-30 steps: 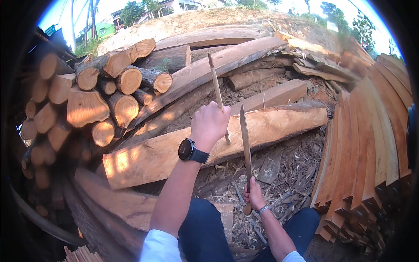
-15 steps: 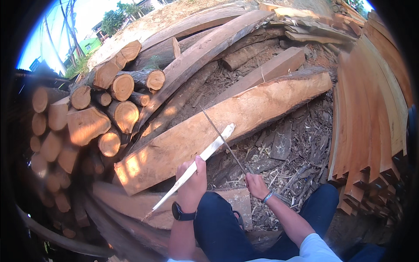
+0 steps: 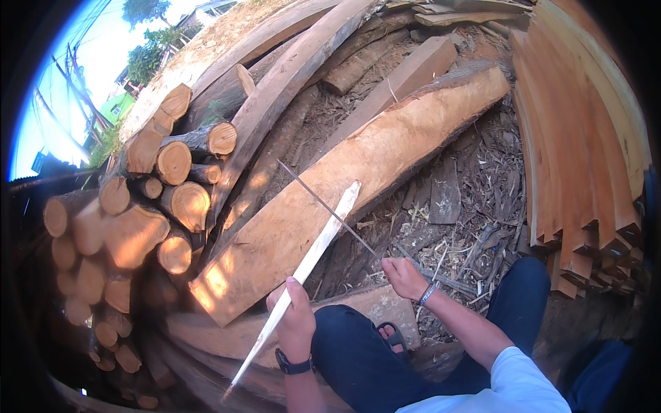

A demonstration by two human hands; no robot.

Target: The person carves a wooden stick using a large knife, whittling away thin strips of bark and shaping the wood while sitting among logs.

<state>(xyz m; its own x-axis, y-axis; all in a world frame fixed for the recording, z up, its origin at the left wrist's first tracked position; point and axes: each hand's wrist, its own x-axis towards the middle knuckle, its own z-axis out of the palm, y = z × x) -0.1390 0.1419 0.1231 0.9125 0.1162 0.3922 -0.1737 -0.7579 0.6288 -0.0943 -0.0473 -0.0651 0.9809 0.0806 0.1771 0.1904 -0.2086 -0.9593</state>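
Note:
My left hand (image 3: 294,306), with a dark watch at the wrist, is closed around a pale peeled stick (image 3: 313,258). The stick slants from a thin lower end beside my left forearm up to its thicker far end, which lies over a thick sawn slab (image 3: 385,165). In my closed right hand (image 3: 405,277) is a long, thin-looking machete (image 3: 313,194), seen nearly edge-on. Its blade crosses the stick between my left hand and the far end, pointing up and left. Whether the edge bites into the wood I cannot tell. My fingers hide the machete's handle.
Stacked cut logs (image 3: 189,206) stand at left. Long sawn planks (image 3: 571,138) are piled at right. Bark and wood shavings (image 3: 441,255) cover the ground ahead of my knees. Another board (image 3: 385,306) lies by my sandalled foot (image 3: 392,337).
The view has tilted and shifted. Along the stick, the machete blade now crosses a little farther from the far end, closer to my left hand. Both hands keep their holds.

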